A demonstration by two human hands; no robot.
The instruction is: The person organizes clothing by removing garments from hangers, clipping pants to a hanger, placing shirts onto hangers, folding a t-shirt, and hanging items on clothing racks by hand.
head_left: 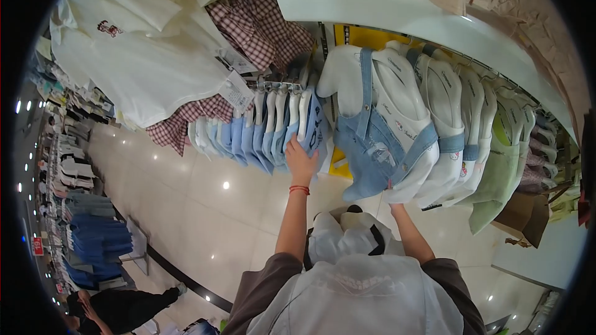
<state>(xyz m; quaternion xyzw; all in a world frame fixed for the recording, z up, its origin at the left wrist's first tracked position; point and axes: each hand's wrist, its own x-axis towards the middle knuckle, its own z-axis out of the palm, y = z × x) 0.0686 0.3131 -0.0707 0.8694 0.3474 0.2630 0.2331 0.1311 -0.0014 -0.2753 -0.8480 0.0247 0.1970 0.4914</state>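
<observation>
Touching the blue, dark-printed fabric top (316, 125) hanging lengthwise left of the faded-blue denim pinafore (365, 162), the nearer left hand (301, 160) has bent fingers, grip unclear from here, the right hand's (396, 205) hidden at the pinafore's hem.

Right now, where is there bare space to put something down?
Bare floor lies between the left arm and the far-left blue clothes; less, between the right arm and brown box. Crowded: blue shirts at the left hand, denim overalls near the right hand.

Denim overalls (355, 164) matt cloth; hangers (303, 110) smooth plastic; floor (186, 205) glossy.
</observation>
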